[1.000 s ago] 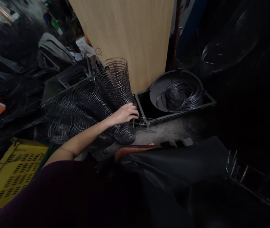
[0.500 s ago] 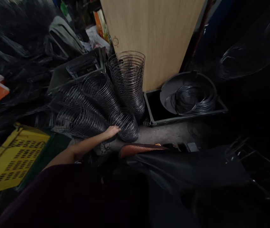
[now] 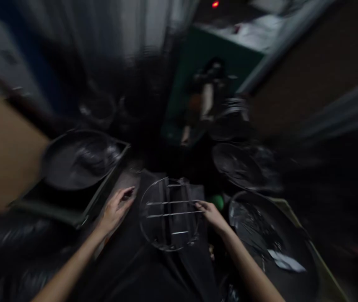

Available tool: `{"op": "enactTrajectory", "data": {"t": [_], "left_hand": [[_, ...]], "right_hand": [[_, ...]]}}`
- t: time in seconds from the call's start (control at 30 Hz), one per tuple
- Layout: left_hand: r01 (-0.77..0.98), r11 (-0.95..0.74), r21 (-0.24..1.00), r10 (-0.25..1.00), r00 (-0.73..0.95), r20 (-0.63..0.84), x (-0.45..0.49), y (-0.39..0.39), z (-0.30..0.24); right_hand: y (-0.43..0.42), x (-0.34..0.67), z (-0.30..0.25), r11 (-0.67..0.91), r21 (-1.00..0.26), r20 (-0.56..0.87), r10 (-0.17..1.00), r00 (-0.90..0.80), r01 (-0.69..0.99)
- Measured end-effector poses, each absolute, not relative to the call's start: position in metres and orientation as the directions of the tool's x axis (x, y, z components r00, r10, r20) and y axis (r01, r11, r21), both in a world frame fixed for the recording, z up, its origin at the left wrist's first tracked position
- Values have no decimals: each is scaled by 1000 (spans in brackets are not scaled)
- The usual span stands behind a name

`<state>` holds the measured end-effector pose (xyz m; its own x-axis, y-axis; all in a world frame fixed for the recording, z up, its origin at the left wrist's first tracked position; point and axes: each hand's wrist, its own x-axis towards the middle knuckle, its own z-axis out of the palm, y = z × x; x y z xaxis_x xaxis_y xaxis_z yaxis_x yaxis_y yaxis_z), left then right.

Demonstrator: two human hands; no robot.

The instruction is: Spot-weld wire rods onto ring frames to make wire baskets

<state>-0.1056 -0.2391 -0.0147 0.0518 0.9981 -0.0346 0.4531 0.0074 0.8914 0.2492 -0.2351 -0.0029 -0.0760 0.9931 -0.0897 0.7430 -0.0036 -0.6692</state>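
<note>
Pinching right hand: thumb and fingers closed on the right edge of the round wire frame, probably there so the crossbars are unobstructed.
Wire frame: in front of the person, over the dark cloth; whether the cloth bears it cannot be told.
Left hand: partly open, thumb apart, nothing visible in it, just beyond the frame's left side.
Flanking dishes: left dish and right dish, seemingly placed for easy reach.
</note>
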Motion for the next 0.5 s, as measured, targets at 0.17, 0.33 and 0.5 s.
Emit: {"op": "enactTrajectory", "data": {"t": [0.17, 0.33, 0.5], "left_hand": [[245, 113, 963, 948, 264, -179, -22, -197, -17], [5, 253, 967, 956, 154, -251, 1, -177, -32], [-67, 201, 977, 937, 305, -172, 9, -120, -35]], "right_hand": [[-165, 339, 58, 19, -593, 283, 941, 187, 805], [-23, 385, 170, 103, -255, 653, 752, 93, 961], [67, 382, 209, -42, 150, 386, 922, -19, 988]]}}
